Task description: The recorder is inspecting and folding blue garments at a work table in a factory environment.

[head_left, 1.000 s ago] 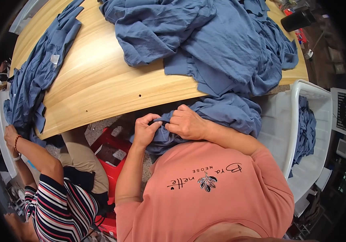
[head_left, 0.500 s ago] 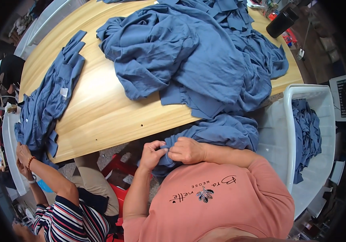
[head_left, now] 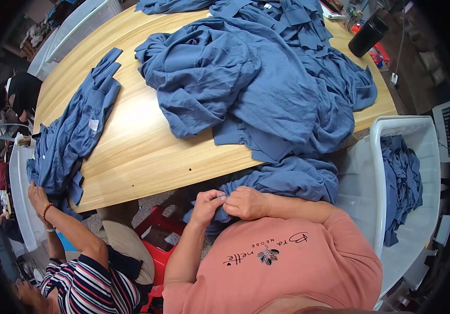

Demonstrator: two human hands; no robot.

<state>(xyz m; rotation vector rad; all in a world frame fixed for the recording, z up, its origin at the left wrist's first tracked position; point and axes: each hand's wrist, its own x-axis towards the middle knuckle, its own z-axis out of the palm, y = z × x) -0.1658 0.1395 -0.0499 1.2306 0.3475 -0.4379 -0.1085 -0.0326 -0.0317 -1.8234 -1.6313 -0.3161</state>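
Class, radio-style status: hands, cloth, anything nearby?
Left hand and right hand close together at blue cloth, grip hidden. Cloth bunched beside table. Nearby: blue fabric pile ahead, white bin on right.

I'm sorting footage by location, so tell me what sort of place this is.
Probably a garment workshop: blue cloth is heaped on a wooden table, more lies in a plastic bin, and a co-worker's hand touches similar cloth at the left.
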